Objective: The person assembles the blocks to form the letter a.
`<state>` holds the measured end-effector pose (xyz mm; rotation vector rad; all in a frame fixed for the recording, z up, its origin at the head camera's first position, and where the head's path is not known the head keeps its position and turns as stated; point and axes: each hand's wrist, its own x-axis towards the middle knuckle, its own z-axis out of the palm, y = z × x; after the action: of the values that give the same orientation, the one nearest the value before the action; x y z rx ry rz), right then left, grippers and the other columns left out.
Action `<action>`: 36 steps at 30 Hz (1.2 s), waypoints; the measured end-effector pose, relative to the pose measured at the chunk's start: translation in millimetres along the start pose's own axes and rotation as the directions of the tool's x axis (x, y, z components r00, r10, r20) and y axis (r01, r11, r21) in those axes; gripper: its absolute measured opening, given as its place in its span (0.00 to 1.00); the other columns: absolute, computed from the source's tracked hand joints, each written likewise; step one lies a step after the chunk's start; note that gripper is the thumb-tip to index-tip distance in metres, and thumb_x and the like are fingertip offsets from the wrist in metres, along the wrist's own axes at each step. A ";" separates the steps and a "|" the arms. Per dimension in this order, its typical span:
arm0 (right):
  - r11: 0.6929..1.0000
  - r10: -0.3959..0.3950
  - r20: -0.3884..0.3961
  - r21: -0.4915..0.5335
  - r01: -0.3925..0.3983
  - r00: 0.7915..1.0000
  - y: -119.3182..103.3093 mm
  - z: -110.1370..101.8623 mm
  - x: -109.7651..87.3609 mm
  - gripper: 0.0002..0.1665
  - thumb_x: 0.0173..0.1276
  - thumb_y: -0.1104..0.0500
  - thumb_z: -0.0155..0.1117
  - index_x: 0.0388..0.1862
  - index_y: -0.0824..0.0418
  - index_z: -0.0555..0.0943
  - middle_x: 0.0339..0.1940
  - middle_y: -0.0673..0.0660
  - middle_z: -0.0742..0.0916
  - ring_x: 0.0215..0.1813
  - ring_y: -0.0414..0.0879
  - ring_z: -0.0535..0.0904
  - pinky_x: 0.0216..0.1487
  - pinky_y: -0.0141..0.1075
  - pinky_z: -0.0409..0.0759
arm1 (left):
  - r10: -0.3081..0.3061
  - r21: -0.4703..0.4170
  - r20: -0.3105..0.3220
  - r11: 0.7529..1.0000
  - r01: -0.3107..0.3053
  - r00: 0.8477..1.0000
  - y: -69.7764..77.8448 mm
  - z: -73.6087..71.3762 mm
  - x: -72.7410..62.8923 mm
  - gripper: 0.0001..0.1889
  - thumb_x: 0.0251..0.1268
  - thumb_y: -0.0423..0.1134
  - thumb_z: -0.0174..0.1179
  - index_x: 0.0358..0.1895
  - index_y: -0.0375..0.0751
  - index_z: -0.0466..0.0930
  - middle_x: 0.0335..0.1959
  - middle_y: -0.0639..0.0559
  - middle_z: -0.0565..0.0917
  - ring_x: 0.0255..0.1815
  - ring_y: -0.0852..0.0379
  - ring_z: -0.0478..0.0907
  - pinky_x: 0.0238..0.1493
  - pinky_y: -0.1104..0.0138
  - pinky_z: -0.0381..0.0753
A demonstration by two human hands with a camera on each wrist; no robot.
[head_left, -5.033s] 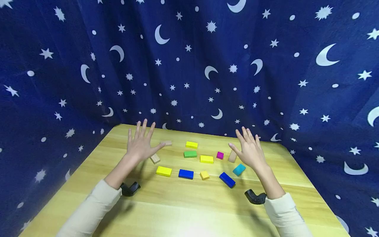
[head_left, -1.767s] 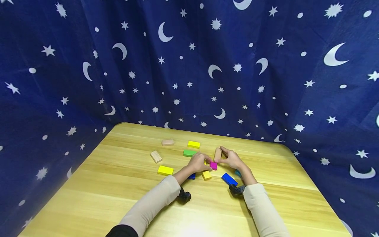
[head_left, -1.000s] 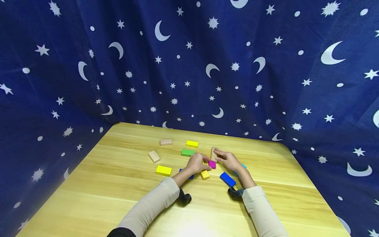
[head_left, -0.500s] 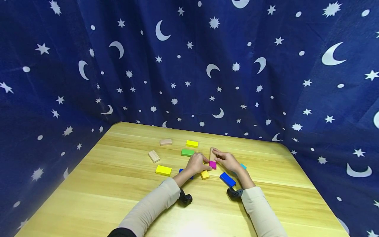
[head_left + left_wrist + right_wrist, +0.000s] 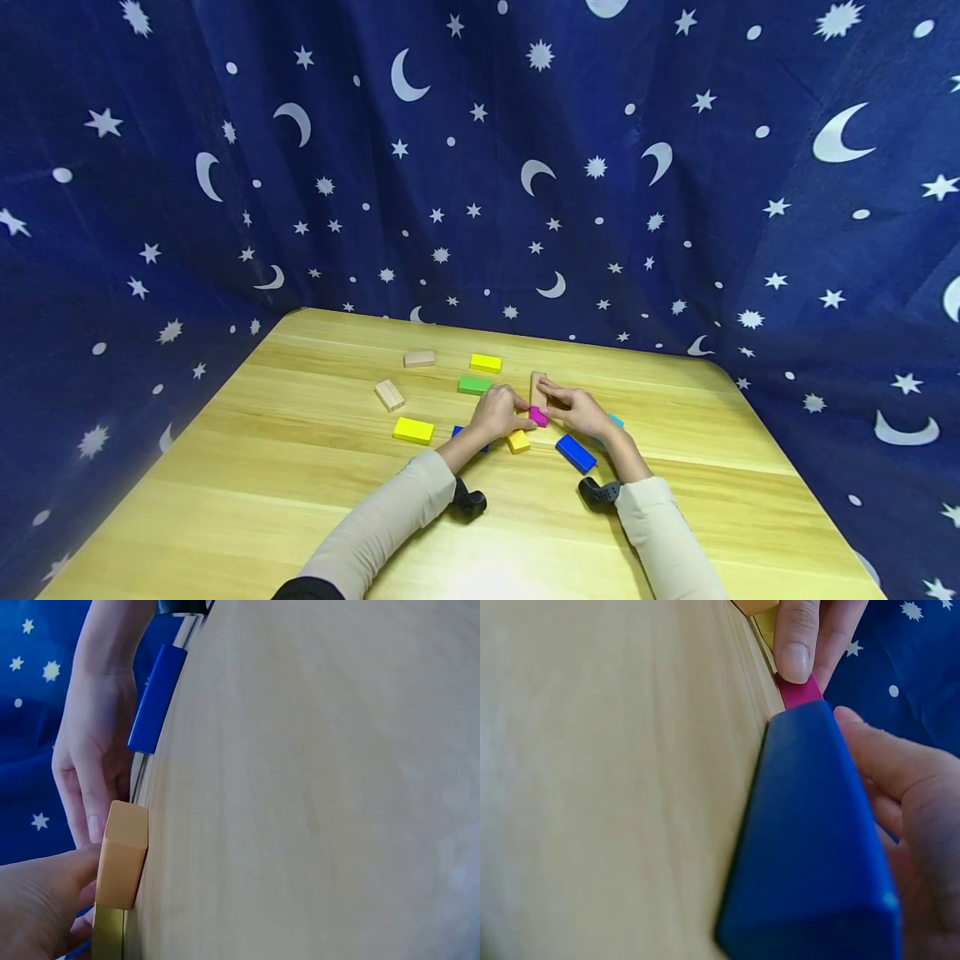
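In the head view my left hand (image 5: 495,415) pinches a small magenta block (image 5: 537,417) near the middle of the table, thumb in front and fingers behind. A plain wooden block (image 5: 537,386) lies end-on right behind it. From the right, my right hand (image 5: 581,411) holds that wooden block with its fingers, its thumb at the magenta block's edge. The right wrist view shows the left thumb on the magenta block (image 5: 801,694), partly hidden behind a blue block (image 5: 802,825). An orange-yellow block (image 5: 124,855) covers the left fingertips in the left wrist view.
Yellow blocks (image 5: 413,430) (image 5: 485,363), a green block (image 5: 475,386) and two wooden blocks (image 5: 419,358) (image 5: 389,395) lie to the left and behind. A light-blue block (image 5: 616,421) is partly under the right wrist. A patterned blue curtain (image 5: 480,167) borders the table (image 5: 262,500).
Both hands came down from spread above the table to the blocks. The magenta block shifted left and nearer; the wooden block slid left and straightened behind it. Lately, the right thumb moved onto the magenta block.
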<state>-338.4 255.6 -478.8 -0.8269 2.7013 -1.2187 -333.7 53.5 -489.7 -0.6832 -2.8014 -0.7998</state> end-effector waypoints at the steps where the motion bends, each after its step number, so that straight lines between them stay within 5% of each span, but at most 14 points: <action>1: 1.000 0.008 0.006 -0.010 -0.008 1.000 0.2 -0.1 -0.1 0.31 0.66 0.56 0.60 0.66 0.64 0.67 0.68 0.62 0.65 0.68 0.55 0.60 0.62 0.48 0.63 | -0.001 -0.006 0.000 1.000 0.001 1.000 -0.4 -0.2 0.0 0.21 0.42 0.55 0.71 0.39 0.47 0.87 0.33 0.59 0.85 0.38 0.59 0.76 0.47 0.65 0.72; 6: 0.999 0.031 0.015 -0.009 -0.030 0.999 -2.2 0.6 0.1 0.31 0.66 0.55 0.59 0.66 0.63 0.67 0.68 0.63 0.65 0.67 0.57 0.60 0.62 0.50 0.62 | 0.030 -0.010 -0.058 0.999 -0.031 0.998 -1.7 -5.4 -2.8 0.20 0.45 0.56 0.69 0.40 0.48 0.87 0.35 0.59 0.83 0.40 0.59 0.75 0.46 0.65 0.71; 11: 0.999 0.034 0.014 0.036 -0.035 0.999 -11.0 2.6 -1.2 0.29 0.67 0.61 0.58 0.66 0.67 0.66 0.68 0.67 0.63 0.67 0.60 0.58 0.62 0.53 0.61 | 0.139 0.006 -0.150 0.990 -0.140 0.979 -3.0 -18.7 -15.9 0.17 0.49 0.54 0.68 0.39 0.50 0.87 0.31 0.59 0.81 0.37 0.60 0.73 0.42 0.67 0.70; 18: 1.000 0.016 0.018 0.019 -0.017 1.000 -15.1 1.0 -2.7 0.29 0.67 0.61 0.58 0.66 0.67 0.66 0.68 0.67 0.64 0.67 0.60 0.59 0.62 0.52 0.62 | 0.244 0.086 -0.096 0.968 -0.236 0.965 -15.0 -26.8 -38.9 0.19 0.51 0.59 0.64 0.43 0.53 0.85 0.39 0.58 0.79 0.41 0.60 0.72 0.44 0.66 0.70; 27: 0.998 0.050 -0.001 0.050 -0.050 0.999 -2.8 1.1 2.6 0.30 0.66 0.58 0.60 0.66 0.64 0.67 0.69 0.62 0.63 0.69 0.56 0.56 0.65 0.48 0.56 | 0.096 0.141 -0.058 0.986 -0.087 0.994 -32.4 -35.0 -34.8 0.19 0.55 0.44 0.66 0.51 0.46 0.81 0.48 0.49 0.80 0.50 0.50 0.74 0.49 0.59 0.71; 36: 0.996 0.057 0.035 0.061 -0.059 0.998 -35.8 -4.5 -5.7 0.29 0.67 0.63 0.58 0.65 0.70 0.65 0.68 0.68 0.62 0.69 0.60 0.55 0.65 0.50 0.56 | 0.044 0.063 -0.035 0.997 -0.042 0.998 -32.0 -35.9 -33.4 0.20 0.53 0.41 0.68 0.51 0.41 0.81 0.46 0.47 0.81 0.49 0.50 0.75 0.51 0.59 0.74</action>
<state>-318.8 242.2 -451.1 -0.7484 2.6277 -1.2584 -318.4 -2.6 -482.9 -0.7092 -2.7560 -0.7075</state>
